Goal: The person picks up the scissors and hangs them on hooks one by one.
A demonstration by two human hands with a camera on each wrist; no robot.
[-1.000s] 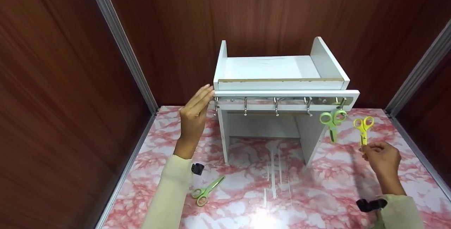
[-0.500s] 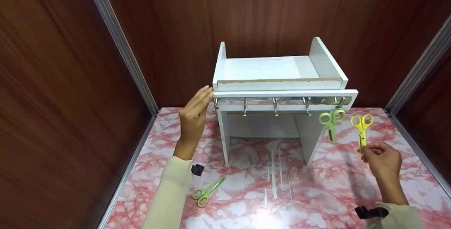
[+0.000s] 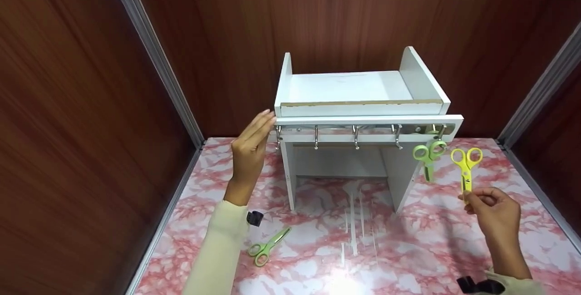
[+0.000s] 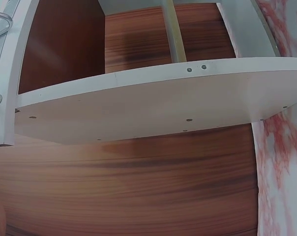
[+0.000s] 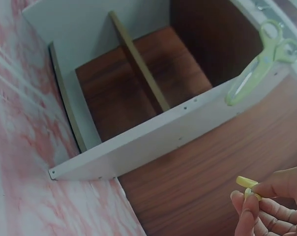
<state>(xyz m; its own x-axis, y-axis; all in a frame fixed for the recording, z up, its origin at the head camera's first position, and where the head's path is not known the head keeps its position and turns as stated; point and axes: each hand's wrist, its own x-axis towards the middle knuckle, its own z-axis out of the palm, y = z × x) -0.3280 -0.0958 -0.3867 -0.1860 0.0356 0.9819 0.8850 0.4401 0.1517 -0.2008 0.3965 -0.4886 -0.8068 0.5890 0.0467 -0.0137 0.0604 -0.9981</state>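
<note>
My right hand (image 3: 494,211) pinches a pair of yellow scissors (image 3: 466,168) by the blade end, finger loops upward. In the right wrist view, only small yellow parts of these scissors (image 5: 247,182) show at the fingertips. To their left, green scissors (image 3: 428,161) hang by a loop from the rightmost hook of a metal hook rail (image 3: 336,130). My left hand (image 3: 249,145), fingers straight, rests against the left end of the white board bearing that rail. Another pair of green scissors (image 3: 268,246) lies on the table near my left forearm.
The hook board fronts a white shelf unit (image 3: 363,110) with raised sides, standing on a pink-and-white marbled table (image 3: 317,272). Several other hooks along the rail hold nothing. Dark wood-grain panels (image 3: 345,13) with metal corner posts enclose the table.
The yellow scissors have shifted slightly left, closer to the hanging green pair, while my right hand has sunk a little. My left hand stays at the board's end.
</note>
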